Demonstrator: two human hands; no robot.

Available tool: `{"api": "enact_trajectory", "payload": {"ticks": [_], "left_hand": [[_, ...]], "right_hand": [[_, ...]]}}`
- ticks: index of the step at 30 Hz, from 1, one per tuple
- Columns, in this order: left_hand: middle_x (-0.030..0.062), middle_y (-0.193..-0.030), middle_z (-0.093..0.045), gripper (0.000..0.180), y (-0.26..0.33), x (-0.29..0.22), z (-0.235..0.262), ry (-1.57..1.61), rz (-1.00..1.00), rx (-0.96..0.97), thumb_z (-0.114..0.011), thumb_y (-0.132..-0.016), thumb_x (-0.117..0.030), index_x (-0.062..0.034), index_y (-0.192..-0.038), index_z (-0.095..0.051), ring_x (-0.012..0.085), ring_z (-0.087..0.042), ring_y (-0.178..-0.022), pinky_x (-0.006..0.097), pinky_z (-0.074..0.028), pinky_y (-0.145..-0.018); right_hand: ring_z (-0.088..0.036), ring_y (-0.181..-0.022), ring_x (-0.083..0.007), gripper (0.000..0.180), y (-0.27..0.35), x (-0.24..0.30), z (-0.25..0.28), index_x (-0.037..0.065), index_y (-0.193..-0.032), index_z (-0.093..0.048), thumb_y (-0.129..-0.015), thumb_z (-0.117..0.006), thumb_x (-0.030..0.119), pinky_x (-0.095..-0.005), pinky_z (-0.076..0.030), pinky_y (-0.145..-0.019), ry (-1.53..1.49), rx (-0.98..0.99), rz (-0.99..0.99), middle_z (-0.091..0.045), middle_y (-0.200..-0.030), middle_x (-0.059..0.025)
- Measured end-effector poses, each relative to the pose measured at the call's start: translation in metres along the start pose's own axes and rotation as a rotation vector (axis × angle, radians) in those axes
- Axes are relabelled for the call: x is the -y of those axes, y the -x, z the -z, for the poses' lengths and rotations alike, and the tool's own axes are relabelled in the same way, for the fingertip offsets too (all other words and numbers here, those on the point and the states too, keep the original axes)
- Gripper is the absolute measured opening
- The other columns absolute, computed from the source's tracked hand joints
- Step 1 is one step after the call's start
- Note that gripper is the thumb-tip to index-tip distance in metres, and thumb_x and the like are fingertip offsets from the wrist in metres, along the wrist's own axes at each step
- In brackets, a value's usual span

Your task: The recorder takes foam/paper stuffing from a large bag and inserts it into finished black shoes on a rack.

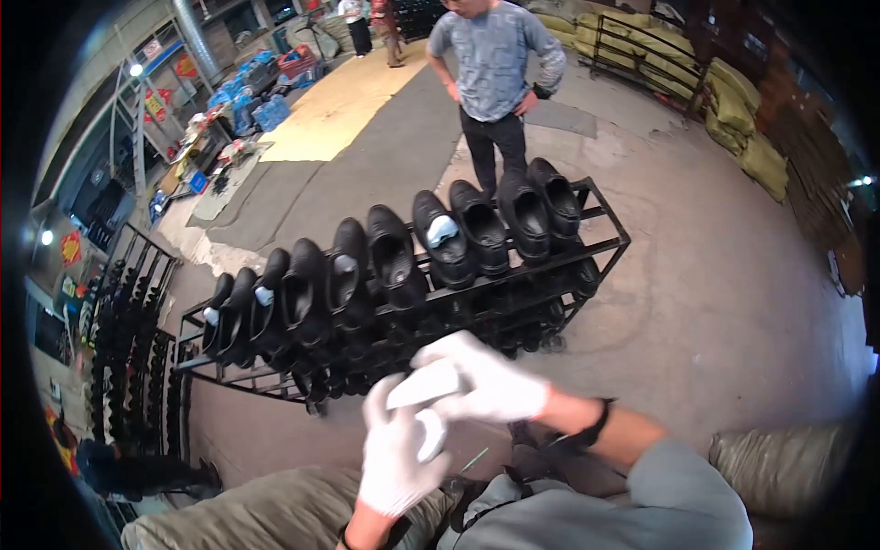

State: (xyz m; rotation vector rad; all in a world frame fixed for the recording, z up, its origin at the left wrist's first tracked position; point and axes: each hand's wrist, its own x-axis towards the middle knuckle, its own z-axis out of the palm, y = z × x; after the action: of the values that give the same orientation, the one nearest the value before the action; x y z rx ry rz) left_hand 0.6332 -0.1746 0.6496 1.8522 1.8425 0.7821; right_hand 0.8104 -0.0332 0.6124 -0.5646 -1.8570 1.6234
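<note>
White gloves cover both my hands, held close together in front of the shoe rack. My right hand (500, 380) is closed on a flat, elongated white piece (422, 386), whose other end reaches the fingers of my left hand (401, 458). A second, rounded white piece (431, 434) sits in my left hand, against the palm and thumb. What the pieces are made of cannot be made out. Beyond my hands, a row of black shoes (394, 261) stands tilted on the top of a black metal rack (596, 247). Pale wads (441, 231) show inside several shoes.
A person (500, 69) stands behind the rack, hands on hips. More racks of shoes (133, 367) stand at the left, near another person in dark clothes (137, 472). Stuffed sacks (243, 513) lie beside me. Yellow-green sacks (733, 101) are piled at the far right.
</note>
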Motion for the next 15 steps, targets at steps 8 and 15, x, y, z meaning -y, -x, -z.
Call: {"api": "enact_trajectory", "payload": {"ticks": [8, 15], "left_hand": [[0.0358, -0.160, -0.041, 0.042, -0.260, -0.051, -0.178, 0.017, -0.175, 0.254, -0.075, -0.077, -0.008, 0.0003, -0.116, -0.063, 0.0550, -0.067, -0.120, 0.054, -0.059, -0.103], [0.0349, -0.138, -0.056, 0.047, -0.297, -0.029, -0.219, -0.049, -0.093, 0.222, -0.080, -0.074, -0.010, 0.0056, -0.114, -0.061, 0.0501, -0.071, -0.107, 0.056, -0.060, -0.094]], "right_hand": [[-0.073, -0.104, -0.0268, 0.040, -0.023, -0.011, 0.282, 0.012, -0.130, -0.071, -0.092, -0.077, 0.023, -0.0391, -0.061, -0.091, 0.956, -0.457, 0.348, -0.070, -0.126, -0.0139], [-0.074, -0.122, -0.0332, 0.045, -0.118, -0.043, 0.293, 0.021, -0.143, -0.073, -0.100, -0.063, 0.033, -0.0432, -0.060, -0.103, 1.382, 0.284, 0.148, -0.055, -0.161, -0.0247]]}}
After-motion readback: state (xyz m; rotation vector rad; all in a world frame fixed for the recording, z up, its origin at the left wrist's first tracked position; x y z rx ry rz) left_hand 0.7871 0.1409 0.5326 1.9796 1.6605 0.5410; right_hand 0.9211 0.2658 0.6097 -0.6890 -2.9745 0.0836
